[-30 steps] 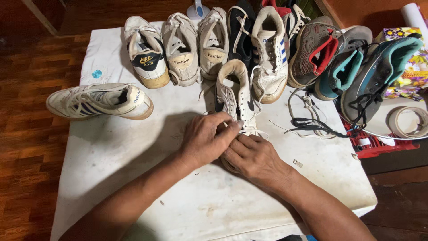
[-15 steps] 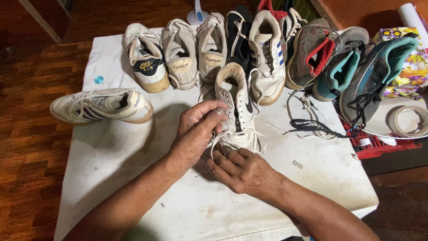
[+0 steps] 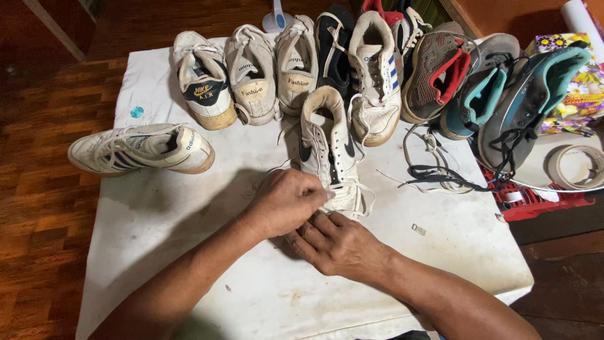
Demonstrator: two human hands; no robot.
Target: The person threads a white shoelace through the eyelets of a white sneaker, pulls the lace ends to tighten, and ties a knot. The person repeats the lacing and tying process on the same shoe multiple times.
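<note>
Head view shows both forearms coming in from the near edge of the white-covered tabletop and meeting near its middle. Right hand lies low, palm down, fingers curled with its grip pinched on the toe end of a white sneaker. Left hand arches just above it, knuckles up, its grip closed on the white laces over the same toe. That sneaker stands at the middle of the tabletop, heel toward the far edge, a dark curved mark on each side.

Toward the left edge another white sneaker with dark stripes lies alone, pointing left. A loose tangle of dark and white laces rests right of the hands.

Along the far edge a row of worn shoes runs from white and cream pairs on the left to grey-red and teal ones at the right corner. Past the right edge sit a red crate, a roll of tape and a flowered box.
</note>
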